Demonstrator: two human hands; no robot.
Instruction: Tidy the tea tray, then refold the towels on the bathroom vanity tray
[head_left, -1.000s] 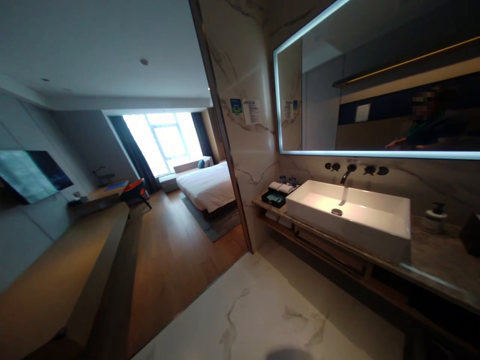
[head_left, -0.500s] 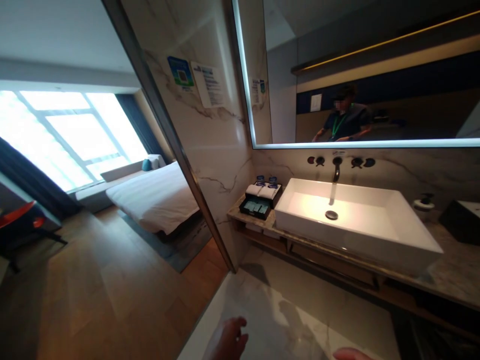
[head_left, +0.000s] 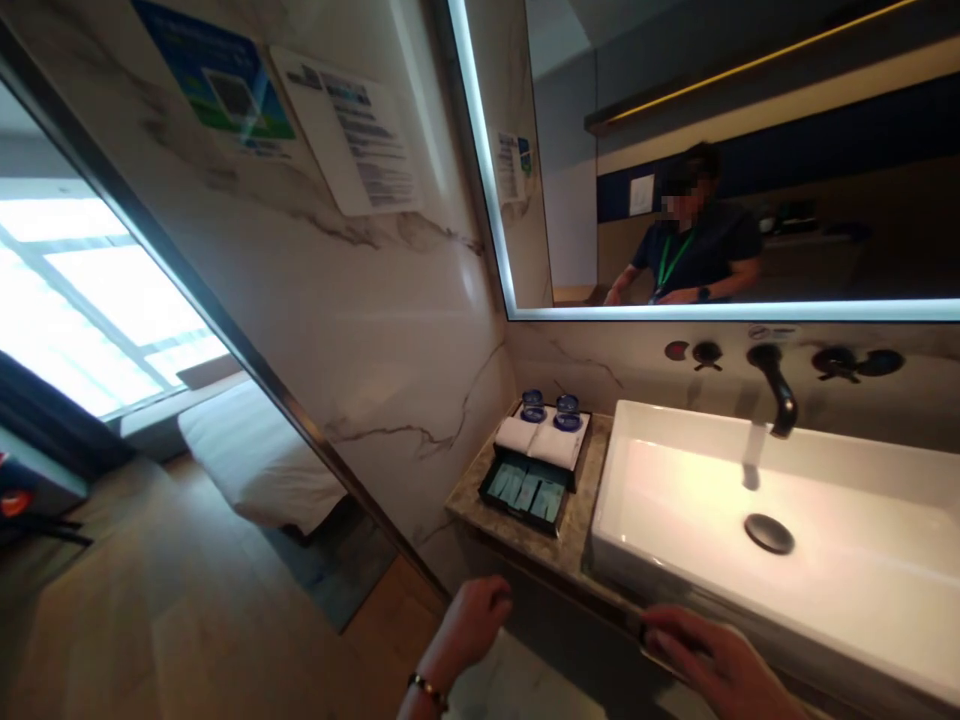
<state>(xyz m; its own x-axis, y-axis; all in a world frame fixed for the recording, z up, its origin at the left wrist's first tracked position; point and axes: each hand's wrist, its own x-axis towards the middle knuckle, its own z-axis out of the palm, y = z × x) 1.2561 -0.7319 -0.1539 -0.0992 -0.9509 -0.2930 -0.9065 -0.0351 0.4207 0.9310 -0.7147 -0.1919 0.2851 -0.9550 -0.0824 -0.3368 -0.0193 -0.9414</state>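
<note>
My left hand (head_left: 480,612), with a dark bracelet at its wrist, hovers in front of the counter edge below the black tray. Its fingers are loosely bent and I see nothing in them. Lower right, my right hand (head_left: 709,650) is beside the counter's front edge under the basin, fingers loosely stretched and a little apart; whether it touches the edge I cannot tell. The black tray (head_left: 556,522) on the counter holds rolled white towels (head_left: 555,443), two upturned blue-tinted glasses (head_left: 568,412) and teal packets (head_left: 529,492) in its front section.
A white rectangular basin (head_left: 675,455) stands on the stone counter (head_left: 581,525), under a black wall faucet (head_left: 780,395). A lit mirror (head_left: 570,200) reflects a person. To the left, a metal-edged marble wall (head_left: 360,330) borders the room with a bed (head_left: 240,460).
My view has moved closer to the counter and tray, which look larger. Both hands have come further up into view, nearer the counter's front edge.
</note>
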